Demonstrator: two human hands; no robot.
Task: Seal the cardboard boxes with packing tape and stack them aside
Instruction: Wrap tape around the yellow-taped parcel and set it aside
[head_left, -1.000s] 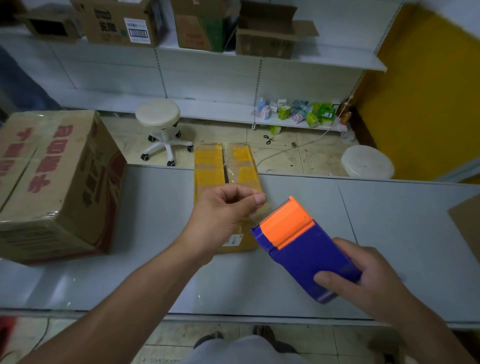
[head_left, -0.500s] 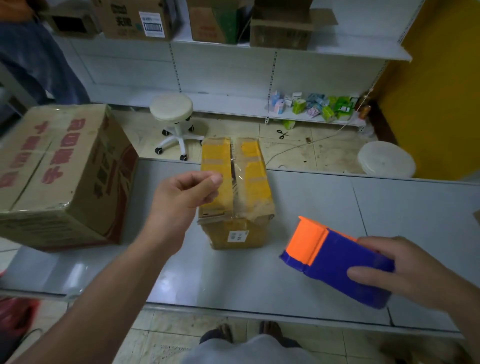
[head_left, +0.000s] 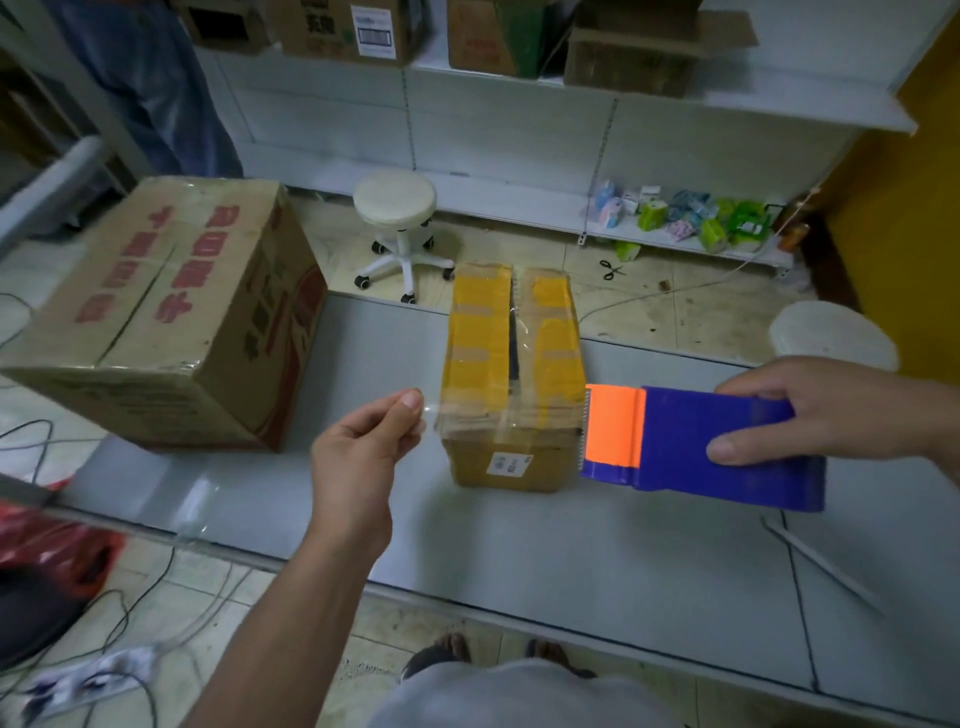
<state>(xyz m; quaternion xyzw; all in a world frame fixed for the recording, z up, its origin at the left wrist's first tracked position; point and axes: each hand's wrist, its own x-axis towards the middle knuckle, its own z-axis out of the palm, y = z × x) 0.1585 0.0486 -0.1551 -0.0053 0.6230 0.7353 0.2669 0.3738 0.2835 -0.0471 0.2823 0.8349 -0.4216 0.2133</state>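
Left hand (head_left: 363, 457): fingers curled, thumb and forefinger pinching the free end of the clear tape strip (head_left: 434, 418); held just left of the small box's near top edge, not touching the box.
Right hand (head_left: 815, 410): closed round the rear of the tape dispenser (head_left: 701, 449), thumb pressed on its near side, fingers over the top.
Tape dispenser: blue body with an orange front and a toothed edge; held level, with the toothed edge just beside the small box's near right corner.
Tape strip: stretched from the left hand to the dispenser across the near end of the box top; contact with the cardboard cannot be confirmed.
Small box (head_left: 511, 364): on the grey table (head_left: 519, 551), centre, far end at the table's far edge; flaps down with a dark gap along the middle, yellow tape on both flaps, white label on the near face.
Large box (head_left: 156, 312): on the table's left end, well apart from the small box; red print on top and side.
Floor beyond the table: white wheeled stool (head_left: 395, 208); scissors (head_left: 613, 269) near the low shelf.
Upper shelf: several cardboard cartons (head_left: 353, 26).
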